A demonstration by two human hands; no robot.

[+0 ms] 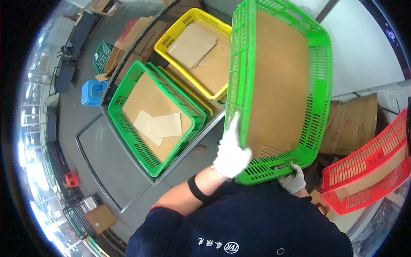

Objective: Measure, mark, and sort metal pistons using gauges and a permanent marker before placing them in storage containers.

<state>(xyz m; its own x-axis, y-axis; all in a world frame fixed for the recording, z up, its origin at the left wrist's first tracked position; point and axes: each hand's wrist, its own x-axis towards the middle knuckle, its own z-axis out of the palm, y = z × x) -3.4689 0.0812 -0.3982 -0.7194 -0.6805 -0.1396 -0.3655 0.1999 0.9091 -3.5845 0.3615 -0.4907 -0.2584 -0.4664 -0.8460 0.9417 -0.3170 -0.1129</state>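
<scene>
Both my hands, in white gloves, hold a large green plastic basket tilted in front of my body. My left hand grips its left side close to the near corner, one finger stretched up along the outer wall and the thumb toward the rim. My right hand is closed on the near edge, by the handle slot; part of its fingers is hidden. A brown cardboard sheet lines the basket's bottom. No other item shows inside it.
Left of me, a dark metal-framed cart carries stacked green baskets and a yellow basket, with cardboard pieces inside. Red baskets and folded cardboard are on the right. A blue stool stands beyond the cart.
</scene>
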